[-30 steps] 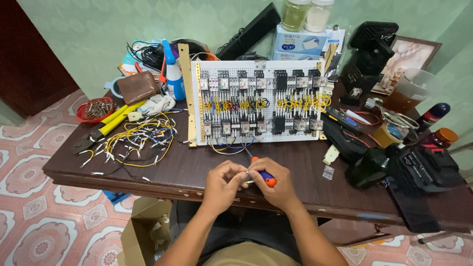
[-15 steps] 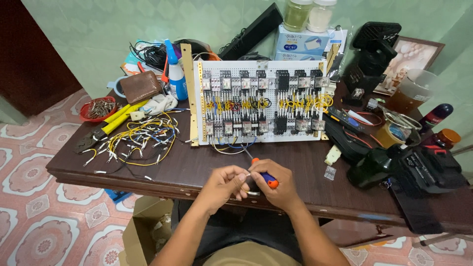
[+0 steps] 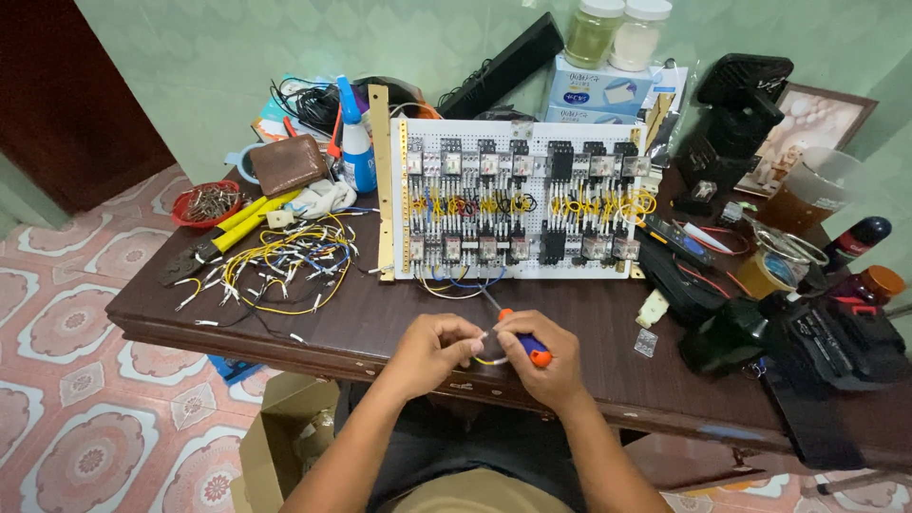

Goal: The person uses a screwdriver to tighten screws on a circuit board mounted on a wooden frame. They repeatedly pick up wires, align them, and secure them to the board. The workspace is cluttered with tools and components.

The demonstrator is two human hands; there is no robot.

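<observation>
My left hand (image 3: 432, 351) and my right hand (image 3: 540, 366) meet over the near edge of a dark wooden table (image 3: 361, 318). The right hand grips a screwdriver (image 3: 521, 340) with an orange and blue handle, its shaft pointing away from me. Between the fingertips of both hands is a short yellow wire (image 3: 488, 359), pinched by the left hand. Just beyond stands a white perforated board (image 3: 518, 199) carrying rows of relays joined by yellow, red and blue wires.
A heap of yellow and black wire pieces (image 3: 280, 261) and yellow-handled crimping pliers (image 3: 223, 237) lie at the left. A red bowl of small parts (image 3: 207, 202), a brown wallet (image 3: 288, 163) and a blue bottle (image 3: 355, 142) stand behind. Black tools and cases (image 3: 798, 332) crowd the right. A cardboard box (image 3: 275, 446) sits below.
Both hands have stayed together at the table's near edge, with the fingers shifting slightly around the wire and screwdriver. The view has tilted a little.
</observation>
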